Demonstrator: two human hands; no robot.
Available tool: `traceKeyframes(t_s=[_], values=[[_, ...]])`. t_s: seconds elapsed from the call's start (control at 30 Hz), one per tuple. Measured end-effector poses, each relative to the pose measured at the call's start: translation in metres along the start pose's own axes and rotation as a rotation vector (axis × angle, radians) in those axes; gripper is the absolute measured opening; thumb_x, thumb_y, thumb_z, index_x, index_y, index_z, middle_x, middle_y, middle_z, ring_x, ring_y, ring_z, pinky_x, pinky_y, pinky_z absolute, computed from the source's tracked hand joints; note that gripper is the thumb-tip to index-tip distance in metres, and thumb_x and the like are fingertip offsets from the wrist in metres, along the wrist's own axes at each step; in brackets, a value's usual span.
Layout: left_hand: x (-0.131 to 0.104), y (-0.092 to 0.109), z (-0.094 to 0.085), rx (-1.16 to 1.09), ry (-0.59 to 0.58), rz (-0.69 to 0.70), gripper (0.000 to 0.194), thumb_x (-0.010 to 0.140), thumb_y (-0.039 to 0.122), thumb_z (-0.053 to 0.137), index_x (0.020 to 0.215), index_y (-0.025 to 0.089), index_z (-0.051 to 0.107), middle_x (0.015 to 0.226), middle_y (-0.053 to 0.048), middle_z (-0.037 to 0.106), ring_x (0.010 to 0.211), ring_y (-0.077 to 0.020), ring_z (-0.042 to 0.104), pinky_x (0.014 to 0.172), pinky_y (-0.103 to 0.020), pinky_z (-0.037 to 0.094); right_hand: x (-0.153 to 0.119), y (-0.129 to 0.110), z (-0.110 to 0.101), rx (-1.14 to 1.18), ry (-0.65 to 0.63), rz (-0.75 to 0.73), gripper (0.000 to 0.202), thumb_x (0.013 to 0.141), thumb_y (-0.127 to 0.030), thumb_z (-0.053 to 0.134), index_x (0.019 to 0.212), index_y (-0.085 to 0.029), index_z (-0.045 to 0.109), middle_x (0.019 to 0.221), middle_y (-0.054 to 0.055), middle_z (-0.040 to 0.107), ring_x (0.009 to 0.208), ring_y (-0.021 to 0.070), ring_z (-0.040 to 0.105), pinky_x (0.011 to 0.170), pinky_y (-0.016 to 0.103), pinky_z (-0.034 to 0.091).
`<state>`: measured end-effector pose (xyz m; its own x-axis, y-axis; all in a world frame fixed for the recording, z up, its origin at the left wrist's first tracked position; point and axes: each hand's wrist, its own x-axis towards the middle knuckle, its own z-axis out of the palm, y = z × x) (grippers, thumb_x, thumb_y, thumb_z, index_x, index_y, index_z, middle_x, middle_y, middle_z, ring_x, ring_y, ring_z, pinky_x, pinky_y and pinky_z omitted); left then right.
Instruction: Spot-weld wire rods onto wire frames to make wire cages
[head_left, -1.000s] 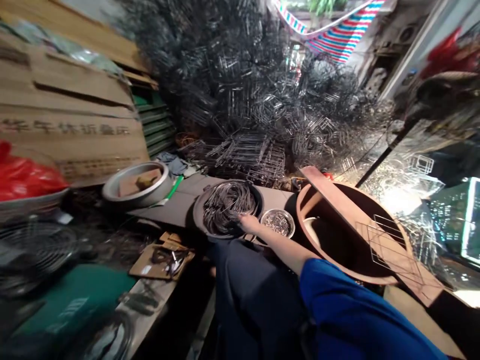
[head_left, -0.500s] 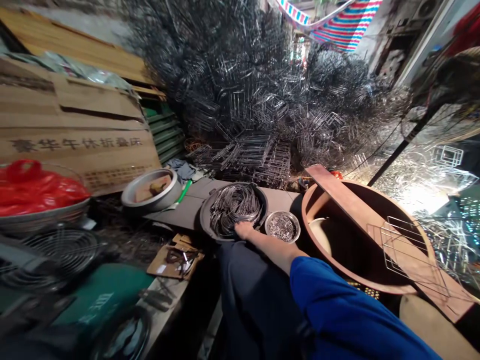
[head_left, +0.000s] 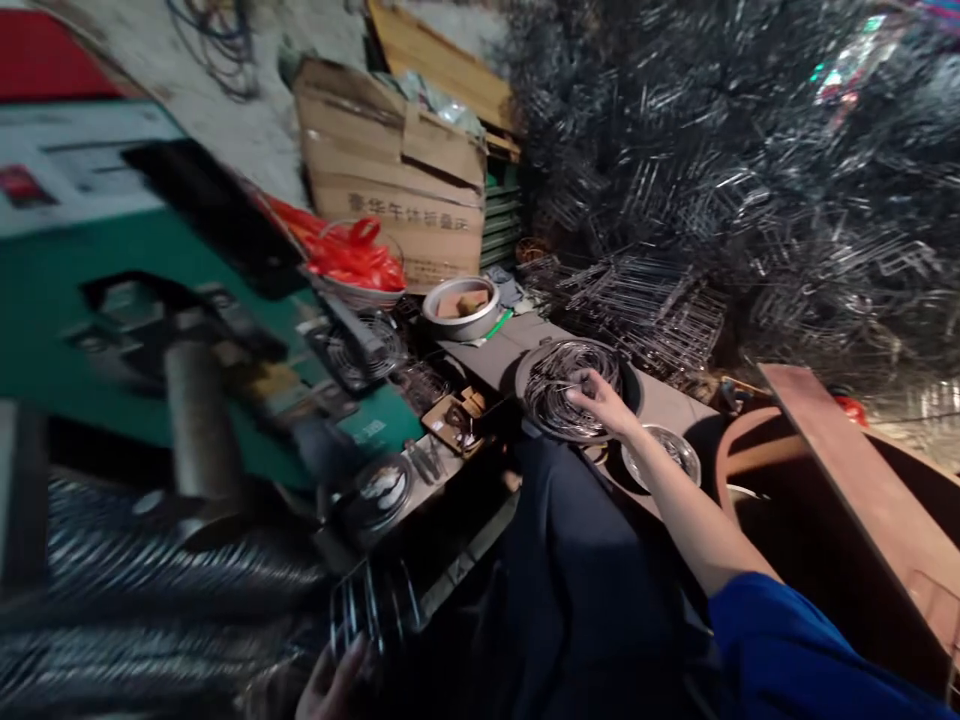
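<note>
My right hand [head_left: 598,402] is over a round basin [head_left: 634,385] of bent metal wires [head_left: 551,385]. Its thumb and fingers come together on what looks like one of these wires. At the bottom of the view, my left hand [head_left: 334,685] has thumb and fingers at a shiny wire frame [head_left: 371,605] and seems to grip its lower edge. Blur and the picture's edge hide part of this hand. Close to my right forearm stands a metal bowl [head_left: 694,470] with small metal pieces, partly covered by the arm.
A green machine [head_left: 67,300] with a metal cylinder fills the left. Behind the basin stand a grey pot [head_left: 431,318], a red plastic bag [head_left: 360,255] and a cardboard box [head_left: 405,215]. A plank [head_left: 847,455] crosses a large brown tub [head_left: 726,450] at right. Wire racks [head_left: 652,310] pile up behind.
The view has swung left, bringing the green machine and my left hand with the wire frame into sight. My right hand has lifted slightly from among the wires in the basin.
</note>
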<state>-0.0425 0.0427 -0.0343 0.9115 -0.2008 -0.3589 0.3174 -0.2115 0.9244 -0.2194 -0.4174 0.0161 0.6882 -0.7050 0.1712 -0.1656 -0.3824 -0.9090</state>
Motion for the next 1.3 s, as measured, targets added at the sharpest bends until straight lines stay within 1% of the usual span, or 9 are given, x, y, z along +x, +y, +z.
traceKeyframes(t_s=[0.13,0.27,0.37,0.5,0.6,0.77,0.97,1.07,1.3], values=[[0.007,-0.010,0.001,-0.198,-0.001,-0.130,0.056,0.040,0.041,0.092,0.084,0.019,0.065,0.065,0.004,0.062,0.051,-0.0126,0.058,0.046,-0.023,0.049,0.000,-0.047,0.026,0.249,-0.279,0.003,0.045,0.078,-0.058,0.071,0.093,-0.015,0.064,0.080,0.001,0.062,0.074,0.0164,0.057,0.072,0.027,0.045],[-0.002,-0.011,0.000,-0.331,0.018,-0.102,0.066,0.046,0.036,0.092,0.104,0.018,0.065,0.066,0.006,0.061,0.049,-0.0072,0.054,0.046,-0.018,0.045,0.000,-0.073,0.067,0.228,-0.429,-0.046,0.047,0.084,-0.056,0.067,0.109,-0.016,0.066,0.096,0.004,0.067,0.085,0.0190,0.060,0.078,0.029,0.046],[-0.012,-0.007,0.004,-0.365,0.043,-0.014,0.071,0.053,0.037,0.090,0.115,0.018,0.061,0.067,0.007,0.059,0.046,-0.0054,0.051,0.045,-0.017,0.045,-0.005,-0.081,0.099,0.083,-0.516,-0.103,0.048,0.085,-0.060,0.063,0.102,-0.016,0.069,0.097,0.007,0.069,0.089,0.0226,0.061,0.083,0.034,0.046],[-0.021,0.002,0.009,-0.433,0.032,0.081,0.073,0.062,0.035,0.086,0.125,0.018,0.054,0.068,0.008,0.055,0.048,-0.0057,0.051,0.045,-0.019,0.047,-0.015,-0.088,0.129,0.066,-0.483,-0.157,0.047,0.092,-0.061,0.054,0.101,-0.017,0.068,0.085,0.005,0.066,0.080,0.0206,0.058,0.076,0.032,0.047],[-0.021,0.004,0.008,-0.480,0.018,0.131,0.072,0.066,0.032,0.085,0.127,0.018,0.051,0.068,0.009,0.052,0.048,-0.0052,0.051,0.045,-0.019,0.048,-0.019,-0.092,0.149,0.141,-0.643,-0.065,0.051,0.091,-0.064,0.056,0.110,-0.017,0.066,0.074,0.003,0.060,0.067,0.0170,0.054,0.063,0.027,0.045],[-0.022,0.002,0.003,-0.508,0.022,0.162,0.067,0.069,0.031,0.083,0.127,0.019,0.051,0.069,0.009,0.051,0.048,-0.0059,0.052,0.045,-0.021,0.049,-0.027,-0.088,0.182,0.117,-0.745,0.032,0.057,0.087,-0.072,0.055,0.084,-0.017,0.072,0.064,0.004,0.055,0.065,0.0186,0.053,0.055,0.026,0.042],[-0.027,0.005,-0.008,-0.564,0.057,0.131,0.064,0.069,0.033,0.083,0.123,0.019,0.052,0.066,0.009,0.050,0.046,-0.0059,0.051,0.043,-0.019,0.047,-0.042,-0.072,0.186,0.079,-0.927,-0.087,0.063,0.084,-0.073,0.058,0.056,-0.017,0.054,0.065,0.000,0.045,0.061,0.0137,0.040,0.058,0.027,0.033],[-0.028,0.010,-0.013,-0.561,0.059,0.133,0.064,0.069,0.034,0.082,0.124,0.019,0.052,0.062,0.010,0.050,0.045,-0.0062,0.050,0.042,-0.019,0.046,-0.046,-0.071,0.176,0.114,-0.963,0.001,0.062,0.083,-0.073,0.058,0.057,-0.019,0.044,0.062,-0.003,0.035,0.057,0.0120,0.031,0.053,0.026,0.025],[-0.024,0.016,-0.009,-0.585,0.094,0.129,0.066,0.069,0.032,0.083,0.125,0.017,0.050,0.063,0.009,0.050,0.044,-0.0061,0.050,0.042,-0.019,0.045,-0.037,-0.082,0.176,0.091,-0.703,-0.050,0.053,0.089,-0.062,0.059,0.060,-0.019,0.050,0.060,-0.002,0.039,0.057,0.0127,0.035,0.056,0.027,0.028]])
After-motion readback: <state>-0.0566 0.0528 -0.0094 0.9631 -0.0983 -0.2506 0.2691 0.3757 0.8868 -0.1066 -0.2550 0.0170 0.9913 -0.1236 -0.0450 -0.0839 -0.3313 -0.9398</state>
